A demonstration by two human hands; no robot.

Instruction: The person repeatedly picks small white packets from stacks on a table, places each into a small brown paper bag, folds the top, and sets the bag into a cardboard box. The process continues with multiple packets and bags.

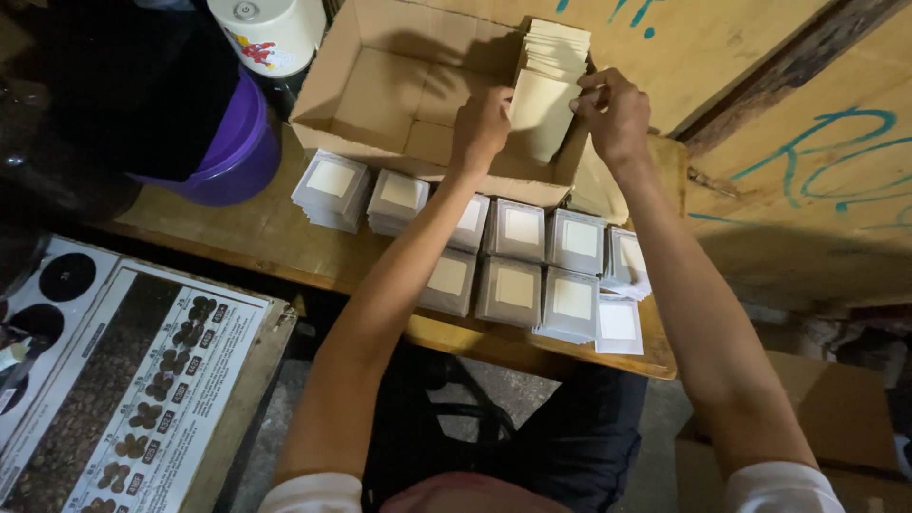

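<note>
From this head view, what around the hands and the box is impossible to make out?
- Head view: lower part of the cream card stack, hidden by the held cream card.
- Fingertips of the left hand and right hand, tucked around that card.
- Far side of the cardboard box, cut by the top edge.
- Packet stacks under the left forearm.

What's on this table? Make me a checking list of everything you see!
Surface: wooden table, mostly covered.
Job's things: open cardboard box with a row of cream cards standing at its right end; one batch of cards held over the box.
Clutter: stacks of small windowed packets in rows in front of the box; purple tub; white container; printed chart on the left.
Hands: left hand and right hand both grip the batch of cards.
Cables: nothing seen.
Surroundings: plywood boards with blue scrawl; brown boxes on the floor.
</note>
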